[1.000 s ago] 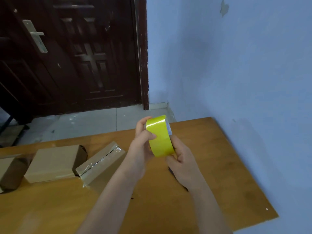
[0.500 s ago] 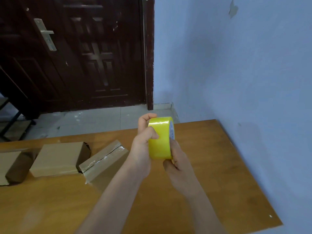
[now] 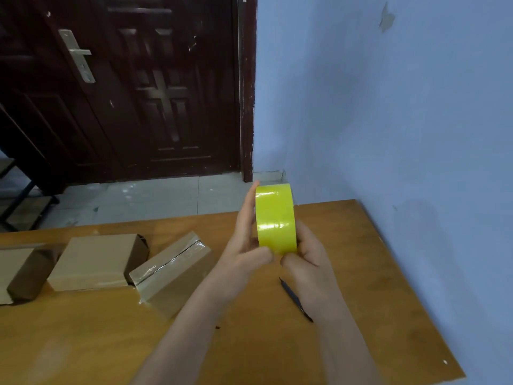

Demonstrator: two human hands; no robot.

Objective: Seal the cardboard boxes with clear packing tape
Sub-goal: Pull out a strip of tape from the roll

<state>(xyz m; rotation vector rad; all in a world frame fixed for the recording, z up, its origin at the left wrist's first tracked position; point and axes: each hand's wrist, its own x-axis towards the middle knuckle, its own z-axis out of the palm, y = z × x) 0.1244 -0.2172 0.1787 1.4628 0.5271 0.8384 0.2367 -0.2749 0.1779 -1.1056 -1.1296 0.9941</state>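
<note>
I hold the shiny yellow-green tape roll upright above the orange wooden table, my left hand flat along its side, my right hand gripping underneath; three brown cardboard boxes lie left.

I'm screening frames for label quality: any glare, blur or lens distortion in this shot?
Head view: dim, bluish light; glare bands on the tape roll and on the taped box; wide-angle bowing at the door; both hands and the table look soft, though not motion-smeared.
</note>
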